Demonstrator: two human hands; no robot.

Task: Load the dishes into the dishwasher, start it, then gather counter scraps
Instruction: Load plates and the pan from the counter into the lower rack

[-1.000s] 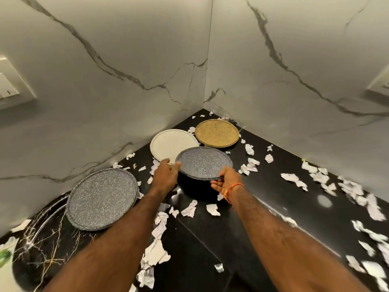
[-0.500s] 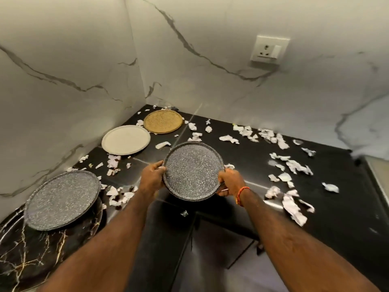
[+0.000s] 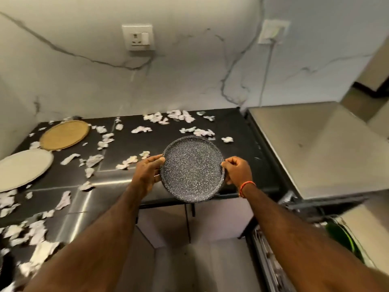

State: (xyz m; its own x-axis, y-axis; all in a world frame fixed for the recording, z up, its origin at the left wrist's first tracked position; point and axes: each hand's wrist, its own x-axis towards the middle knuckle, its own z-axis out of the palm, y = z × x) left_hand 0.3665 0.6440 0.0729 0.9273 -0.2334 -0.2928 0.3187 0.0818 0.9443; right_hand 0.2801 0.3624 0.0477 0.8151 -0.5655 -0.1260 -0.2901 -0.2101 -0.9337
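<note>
Speckled plate: dark grey with white flecks, round, with a raised rim; held in the air over the front edge of the counter, tilted so its face is toward the camera.
Left hand: closed on the plate's left rim, thumb on the upper edge, fingers curled behind.
Right hand: closed on the plate's right rim, fingers bent over the edge; an orange thread band sits on the wrist.
Tan plate: flat on the counter at the back left, near the wall.
White plate: flat on the counter just in front of the tan plate, partly cut off by the left edge of the view.
Paper scraps: torn white pieces strewn over the black counter, thickest along the back wall and at the lower left; none touch the held plate.
Steel surface: a grey metal top just right of the counter.
Wall: white marble with dark veins; a socket above the counter, and a second socket to its right with a cord hanging down.
</note>
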